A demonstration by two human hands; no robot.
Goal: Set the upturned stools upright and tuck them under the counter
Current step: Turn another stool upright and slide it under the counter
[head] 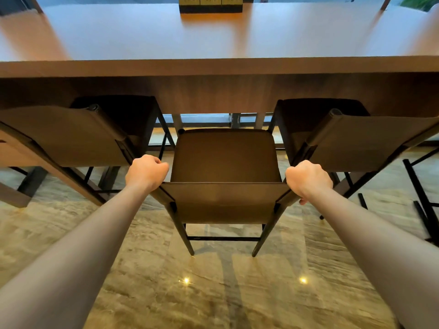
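Note:
A brown stool [224,157] with thin dark legs stands upright on the floor in front of me, its seat's far edge near the counter's [218,67] front edge. My left hand [146,173] grips the left end of its low backrest. My right hand [307,179] grips the right end. Two more stools stand upright at the counter: one on the left [71,136] and one on the right [361,138], their seats partly under the top.
A dark socket box [211,4] sits at the counter's far middle. Thin black legs of another stool [422,200] lie low at the right edge. The polished stone floor [213,293] stretches between me and the counter. A wooden piece [14,162] is at left.

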